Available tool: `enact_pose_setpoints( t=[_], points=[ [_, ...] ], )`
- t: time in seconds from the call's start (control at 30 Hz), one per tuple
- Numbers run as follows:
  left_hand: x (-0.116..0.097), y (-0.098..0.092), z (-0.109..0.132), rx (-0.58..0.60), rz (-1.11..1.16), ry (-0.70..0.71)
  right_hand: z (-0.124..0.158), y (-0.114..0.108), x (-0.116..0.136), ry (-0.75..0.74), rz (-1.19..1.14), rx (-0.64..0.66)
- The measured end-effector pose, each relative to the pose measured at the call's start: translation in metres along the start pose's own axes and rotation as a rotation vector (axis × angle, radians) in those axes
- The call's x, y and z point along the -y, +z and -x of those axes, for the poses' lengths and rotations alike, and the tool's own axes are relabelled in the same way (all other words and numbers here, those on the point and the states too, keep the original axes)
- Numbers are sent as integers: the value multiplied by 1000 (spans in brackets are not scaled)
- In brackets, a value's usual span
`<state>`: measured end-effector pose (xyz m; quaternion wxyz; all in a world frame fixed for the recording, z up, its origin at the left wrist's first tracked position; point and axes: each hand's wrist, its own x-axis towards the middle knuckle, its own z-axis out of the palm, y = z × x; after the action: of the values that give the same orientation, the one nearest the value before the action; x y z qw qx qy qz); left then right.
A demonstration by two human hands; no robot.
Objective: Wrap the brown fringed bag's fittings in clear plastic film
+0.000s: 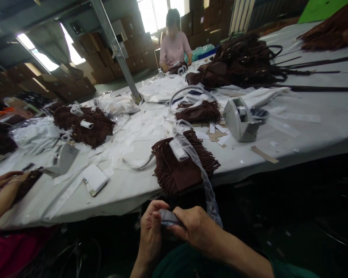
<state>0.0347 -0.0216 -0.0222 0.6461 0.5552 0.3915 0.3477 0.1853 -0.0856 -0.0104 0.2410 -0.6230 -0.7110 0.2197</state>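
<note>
Close to my body, below the table edge, my left hand (151,224) and my right hand (195,227) are both closed on a strap wrapped in clear plastic (168,217). A greyish part of it shows between the fingers. From behind my right hand a long plastic-covered length (210,197) runs up to a dark brown fringed bag (178,172) lying at the table's front edge. On the bag's front rests a white paper roll (178,150). The far end of the wrapped strap is hidden by my hands.
A grey tape dispenser (241,119) stands right of the bag, another (62,159) to the left. More fringed bags (84,125) and a brown pile (234,63) lie on the white-covered table (301,143). A co-worker's hands (10,187) are at left; another person (174,50) sits opposite.
</note>
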Motion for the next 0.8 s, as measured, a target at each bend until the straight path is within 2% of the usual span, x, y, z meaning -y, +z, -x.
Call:
enact_pose_setpoints(
  t=[0.17, 0.23, 0.27, 0.37, 0.43, 0.5, 0.57, 0.7, 0.73, 0.8],
  points=[
    [-17, -10, -8, 290, -441, 19, -3, 12, -8, -13, 55, 114],
    [-20, -9, -9, 296, -499, -2, -4, 12, -10, -1, -7, 140],
    [-19, -8, -9, 239, -463, -11, -6, 10, -10, 3, -52, 143],
    [-8, -1, -13, -79, -201, -53, -11, 2, -11, 34, -146, 132],
    [0, 4, -16, -251, -6, -53, -15, -4, -10, 69, -186, 102],
    [1, 7, -21, -291, 95, -24, -18, -7, -8, 94, -203, 70],
    [-5, 6, -25, -164, 33, -2, -19, -8, -8, 111, -149, 70],
    [-31, -4, -31, 352, -423, 15, -17, -8, -9, 89, -6, 189],
    [-36, -6, -31, 427, -505, 15, -17, -9, -9, 78, -7, 216],
    [-40, -9, -29, 439, -546, 9, -17, -11, -8, 64, -66, 224]
  ],
)
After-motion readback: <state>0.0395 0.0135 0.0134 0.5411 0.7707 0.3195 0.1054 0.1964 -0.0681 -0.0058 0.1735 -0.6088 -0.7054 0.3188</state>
